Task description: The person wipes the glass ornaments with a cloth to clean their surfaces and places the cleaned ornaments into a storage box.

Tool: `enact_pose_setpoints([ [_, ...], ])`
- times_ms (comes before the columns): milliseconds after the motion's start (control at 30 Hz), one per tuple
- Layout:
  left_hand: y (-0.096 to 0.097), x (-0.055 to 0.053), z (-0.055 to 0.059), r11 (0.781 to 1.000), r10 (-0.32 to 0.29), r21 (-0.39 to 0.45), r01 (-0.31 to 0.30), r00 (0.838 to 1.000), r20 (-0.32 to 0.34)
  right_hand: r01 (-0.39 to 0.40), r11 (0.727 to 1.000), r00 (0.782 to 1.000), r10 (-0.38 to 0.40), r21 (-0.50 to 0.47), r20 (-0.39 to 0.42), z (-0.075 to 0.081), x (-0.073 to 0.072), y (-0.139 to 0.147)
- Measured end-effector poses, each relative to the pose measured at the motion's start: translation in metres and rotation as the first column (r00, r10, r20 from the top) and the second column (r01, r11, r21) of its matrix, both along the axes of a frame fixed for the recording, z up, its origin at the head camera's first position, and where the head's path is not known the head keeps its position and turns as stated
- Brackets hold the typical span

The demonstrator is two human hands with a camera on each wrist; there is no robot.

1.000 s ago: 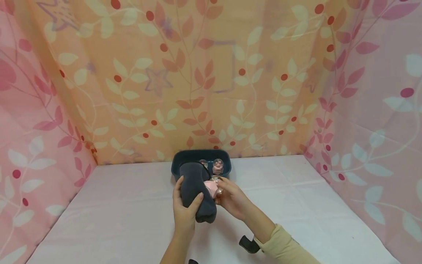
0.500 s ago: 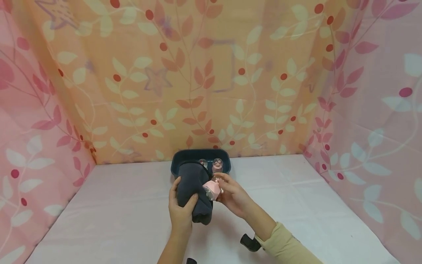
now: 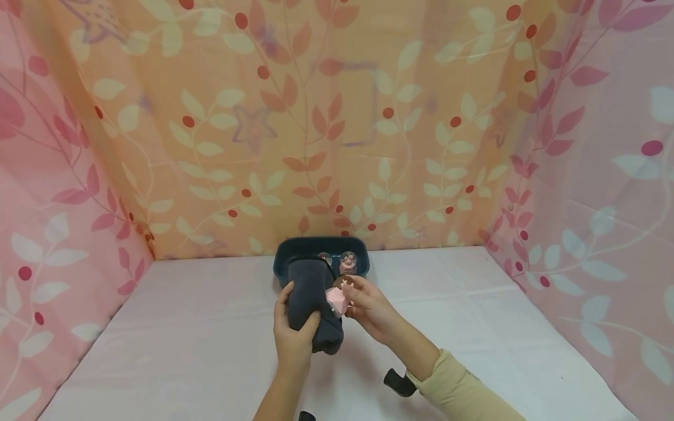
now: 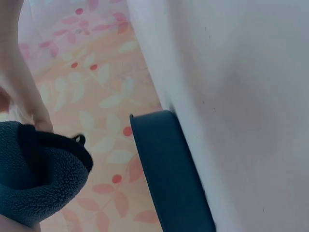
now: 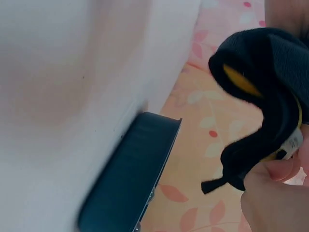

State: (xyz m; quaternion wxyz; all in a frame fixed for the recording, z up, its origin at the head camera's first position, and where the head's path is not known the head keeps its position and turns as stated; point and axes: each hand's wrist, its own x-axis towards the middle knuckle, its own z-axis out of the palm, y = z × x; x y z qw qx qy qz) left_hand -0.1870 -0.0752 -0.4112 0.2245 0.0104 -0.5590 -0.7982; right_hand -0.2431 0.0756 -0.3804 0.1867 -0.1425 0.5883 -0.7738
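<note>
In the head view my left hand point(image 3: 293, 345) grips a dark grey towel point(image 3: 306, 292) from below, thumb lying across its front. The towel is bunched into a long roll; its black trim and small loop point(image 4: 80, 140) show in the left wrist view. My right hand point(image 3: 372, 309) pinches a small snow globe with a pink faceted base point(image 3: 337, 300) against the towel's right side. Its dome is mostly hidden by fingers and cloth. From the right wrist, the towel edge point(image 5: 241, 159) folds over to a yellow inner side, with my right thumb and fingers point(image 5: 275, 186) beside a white label.
Behind the towel, a dark blue tray point(image 3: 284, 248) stands on the white tabletop point(image 3: 210, 327) by the patterned back curtain point(image 3: 253, 175). A snow globe with a pink figure point(image 3: 348, 263) sits in it, beside another one. A black curved piece point(image 3: 400, 383) is at my right sleeve.
The snow globe has turned in my right fingers, its pink base showing at a different angle. The towel has shifted slightly left and then back. The tray has stayed put.
</note>
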Motion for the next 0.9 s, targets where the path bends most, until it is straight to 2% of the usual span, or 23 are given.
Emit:
enact_pose_setpoints([
  [67,-0.006,-0.002,0.001,1.0,0.016,0.01,-0.016,1.0,0.007,0.006,1.0,1.0,-0.005,0.016,-0.012,0.0,-0.005,-0.001],
  [333,-0.036,-0.008,0.007,0.988,0.059,0.14,-0.059,0.998,0.008,-0.005,0.997,0.999,0.009,0.078,-0.049,0.002,-0.033,-0.003],
  [633,-0.058,-0.003,0.011,0.976,0.019,0.215,-0.026,0.999,0.034,0.032,0.98,0.994,-0.011,0.195,-0.108,0.007,-0.073,-0.017],
  [800,-0.066,0.001,0.01,0.98,0.011,0.197,-0.021,0.999,0.05,0.061,0.963,0.992,-0.029,0.261,-0.123,0.011,-0.091,-0.028],
  [900,-0.071,0.003,0.009,0.983,0.012,0.181,-0.024,0.998,0.067,0.09,0.944,0.991,-0.052,0.319,-0.126,0.013,-0.101,-0.034],
])
